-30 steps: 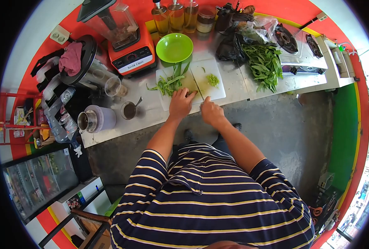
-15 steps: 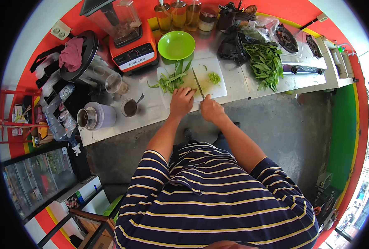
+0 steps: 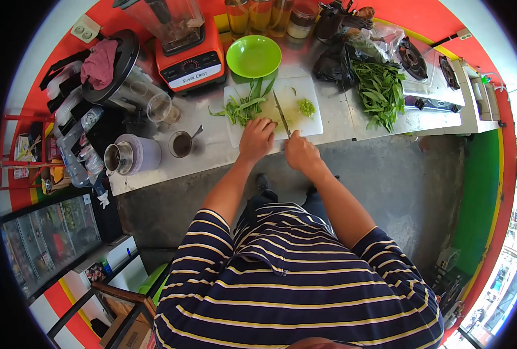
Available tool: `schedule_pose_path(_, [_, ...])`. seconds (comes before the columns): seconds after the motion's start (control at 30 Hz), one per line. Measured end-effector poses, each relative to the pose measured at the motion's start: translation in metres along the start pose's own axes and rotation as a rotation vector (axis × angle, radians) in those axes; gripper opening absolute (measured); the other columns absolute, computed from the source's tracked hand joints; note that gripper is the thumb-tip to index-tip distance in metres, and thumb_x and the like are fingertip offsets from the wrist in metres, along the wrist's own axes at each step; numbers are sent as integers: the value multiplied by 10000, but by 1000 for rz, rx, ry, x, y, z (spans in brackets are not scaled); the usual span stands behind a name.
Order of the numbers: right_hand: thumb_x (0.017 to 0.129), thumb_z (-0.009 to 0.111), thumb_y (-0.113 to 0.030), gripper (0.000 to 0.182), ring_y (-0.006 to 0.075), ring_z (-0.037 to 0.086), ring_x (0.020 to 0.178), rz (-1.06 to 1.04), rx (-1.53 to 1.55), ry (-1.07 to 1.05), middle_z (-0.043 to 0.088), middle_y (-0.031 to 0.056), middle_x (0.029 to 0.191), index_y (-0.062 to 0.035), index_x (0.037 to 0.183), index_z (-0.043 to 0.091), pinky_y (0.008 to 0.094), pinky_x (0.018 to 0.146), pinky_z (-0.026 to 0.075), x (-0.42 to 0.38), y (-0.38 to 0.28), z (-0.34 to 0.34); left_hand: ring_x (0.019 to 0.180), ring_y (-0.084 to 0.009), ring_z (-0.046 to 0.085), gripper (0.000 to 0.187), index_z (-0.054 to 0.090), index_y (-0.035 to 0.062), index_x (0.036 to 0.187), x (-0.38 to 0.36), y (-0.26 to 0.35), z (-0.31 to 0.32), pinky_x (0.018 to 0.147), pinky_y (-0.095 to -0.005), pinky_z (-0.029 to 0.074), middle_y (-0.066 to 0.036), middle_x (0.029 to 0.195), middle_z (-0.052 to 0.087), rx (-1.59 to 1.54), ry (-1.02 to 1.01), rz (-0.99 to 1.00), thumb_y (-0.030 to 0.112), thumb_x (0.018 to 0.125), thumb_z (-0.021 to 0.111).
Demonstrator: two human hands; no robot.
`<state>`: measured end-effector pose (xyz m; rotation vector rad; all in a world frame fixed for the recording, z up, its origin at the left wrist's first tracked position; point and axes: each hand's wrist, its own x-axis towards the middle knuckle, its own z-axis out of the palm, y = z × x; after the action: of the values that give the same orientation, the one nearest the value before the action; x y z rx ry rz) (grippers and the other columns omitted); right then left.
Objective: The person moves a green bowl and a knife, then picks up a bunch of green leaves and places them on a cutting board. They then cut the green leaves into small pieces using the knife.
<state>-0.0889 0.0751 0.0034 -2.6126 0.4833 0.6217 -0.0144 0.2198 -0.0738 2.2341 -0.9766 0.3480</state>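
My right hand (image 3: pixel 302 153) is closed around the handle of a kitchen knife (image 3: pixel 280 110), its blade pointing away from me across the white cutting board (image 3: pixel 312 123). Just left of the blade, my left hand (image 3: pixel 257 139) rests with bent fingers at the near end of some leafy greens (image 3: pixel 244 109); its fingertips partly hide what they hold down. To the right of the knife lies a small heap of chopped greens (image 3: pixel 306 107). Behind the board stands a bright green bowl (image 3: pixel 254 57).
An orange-based blender (image 3: pixel 190 68) stands at back left. Nearer are a glass with a spoon (image 3: pixel 181 145) and a steel-mouthed container (image 3: pixel 132 154). On the right lie a large leafy bunch (image 3: pixel 379 93) and a black plastic bag (image 3: pixel 333 64), beside a gas stove (image 3: pixel 424 103).
The whole view has shifted slightly. Both hands keep nearly the same place on the board, with the left fingers still beside the greens and the knife still in my right hand.
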Motion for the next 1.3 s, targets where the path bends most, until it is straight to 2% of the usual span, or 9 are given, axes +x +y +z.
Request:
schedule_pose_path(0.3, [1034,498,-274,296,428,699,981,-30,-4,36,709,266,998,12,1094,451,502,860,551,12,5,10,928,-285,595,236,717,67,991,1,4,2,803,-412,484,-64,986,634,-2,17,-55,26,768,652])
schedule_pose_path(0.4, [1032,496,-301,330,490,677,962,-103,33,29,688,314,1011,18,1101,447,549,862,528,18,10,2,938,-274,577,240,697,85,1014,0,3,3,811,-411,476,-52,991,610,36,5,-45,54,778,668])
schedule_pose_path(0.5, [1034,489,-300,327,483,684,944,-81,21,37,690,310,1005,17,1103,447,547,851,534,8,8,9,932,-275,571,222,698,87,999,0,2,5,807,-406,474,-49,980,604,59,36,-41,55,781,670])
schedule_pose_path(0.57, [1028,505,-280,288,427,697,991,-14,-2,24,711,258,1006,1,1089,477,496,871,554,5,7,18,930,-274,570,209,696,84,992,1,2,4,803,-406,472,-48,976,604,52,44,-43,58,786,671])
schedule_pose_path(0.77, [1033,495,-286,310,437,700,972,-121,-24,22,712,256,1003,12,1105,454,509,868,555,22,14,5,922,-272,569,157,692,78,977,2,8,2,794,-406,463,-44,964,609,55,39,-30,95,821,678])
schedule_pose_path(0.93, [1030,499,-273,292,435,704,960,-72,-1,11,713,258,1001,8,1099,463,511,865,556,-3,20,15,877,-295,578,119,698,63,943,6,7,7,778,-409,471,-61,921,621,33,69,-37,57,824,693])
schedule_pose_path(1.0, [1027,501,-273,291,436,704,960,-42,27,-1,713,260,1001,8,1098,470,510,868,556,-1,21,21,918,-276,570,115,676,75,971,7,6,6,787,-401,455,-55,947,611,62,28,-61,107,861,667])
schedule_pose_path(1.17, [1031,501,-286,306,423,713,936,-152,-27,34,721,244,968,6,1110,456,484,819,578,18,16,7,920,-289,567,120,653,70,986,7,7,4,791,-407,451,-58,953,613,78,14,-46,122,877,659])
schedule_pose_path(1.3, [1029,506,-282,300,417,717,920,-115,-35,71,724,240,956,6,1103,461,473,794,585,7,11,20,919,-292,565,112,652,68,974,7,8,5,789,-410,449,-61,936,603,54,32,-50,120,874,659])
